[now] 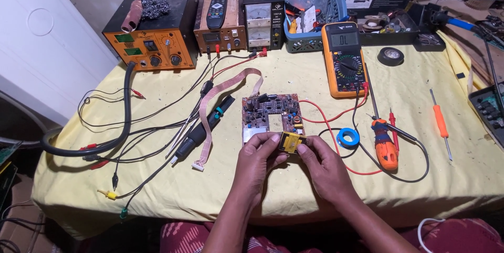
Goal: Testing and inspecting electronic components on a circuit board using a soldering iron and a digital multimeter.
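Both hands meet over the near middle of the yellow-covered table (294, 190). My left hand (258, 159) and my right hand (321, 164) together pinch a small yellow and black transformer (290, 141) between their fingertips. Just beyond it lies a brown circuit board (270, 114) with a square cut-out and a pink ribbon cable (220, 100) running off to the left. The transformer hovers at the board's near edge.
A yellow multimeter (344, 59) with red and black leads sits right of the board, beside a blue tape roll (348, 137) and orange screwdrivers (386, 145). An orange soldering station (155, 35), power supply (261, 19), blue basket (310, 8) and black soldering iron (205, 127) lie behind and left.
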